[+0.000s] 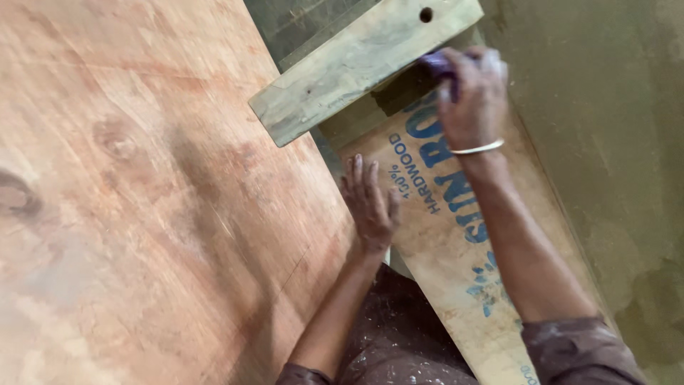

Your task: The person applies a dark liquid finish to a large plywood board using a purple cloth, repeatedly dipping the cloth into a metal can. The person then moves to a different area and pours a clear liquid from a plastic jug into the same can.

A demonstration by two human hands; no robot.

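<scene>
While the right hand [474, 96] curls its fingers [456, 89] shut around a small purple object [436, 64], the left hand [369, 203] lies flat, fingers spread, on the plywood sheet [142, 199]; just beyond rests a grey plank [356, 64], probably stiff and heavy, best gripped by its long edges.

Plywood sheet [142, 199] left — narrow board [456, 235] right, plank [356, 64] across it.
</scene>
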